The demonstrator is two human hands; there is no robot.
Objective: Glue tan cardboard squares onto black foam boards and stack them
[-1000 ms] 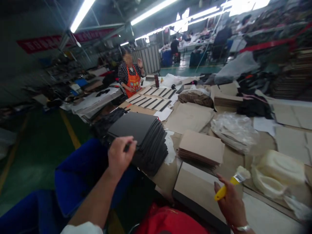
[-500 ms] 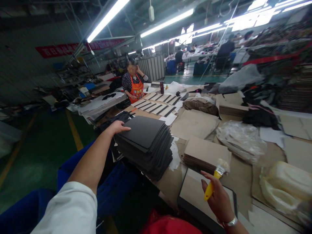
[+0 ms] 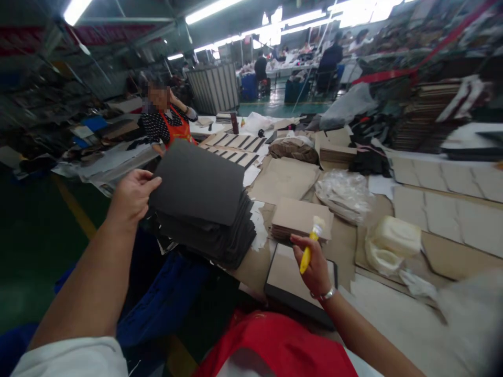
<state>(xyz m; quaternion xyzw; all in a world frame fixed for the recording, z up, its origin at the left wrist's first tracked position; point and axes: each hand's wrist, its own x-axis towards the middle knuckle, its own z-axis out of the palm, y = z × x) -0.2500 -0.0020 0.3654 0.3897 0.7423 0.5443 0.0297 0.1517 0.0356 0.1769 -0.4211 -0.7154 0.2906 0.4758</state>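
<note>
My left hand (image 3: 135, 195) pinches the left edge of a black sheet (image 3: 198, 180), which is lifted and tilted above a tall stack of black sheets (image 3: 212, 243). Its far right part is close over the stack. A yellow-handled brush (image 3: 310, 246) with pale bristles rests in my right hand (image 3: 314, 269), bristles pointing up and away. Below that hand lies a beige board (image 3: 288, 269) on a black sheet whose dark edge shows around it. Just beyond the brush sits a pile of beige boards (image 3: 296, 214).
A cut-open plastic jug (image 3: 393, 241) stands on the right, near crumpled clear plastic (image 3: 343, 193). Beige panels (image 3: 448, 209) lie in rows further right. Across the table is a person in an orange apron (image 3: 176, 128). A blue bin (image 3: 165, 303) stands below the table's left edge.
My left hand has gone from resting on the stack to raising its top black sheet by the left edge. The view has turned right. My right hand still holds the brush.
</note>
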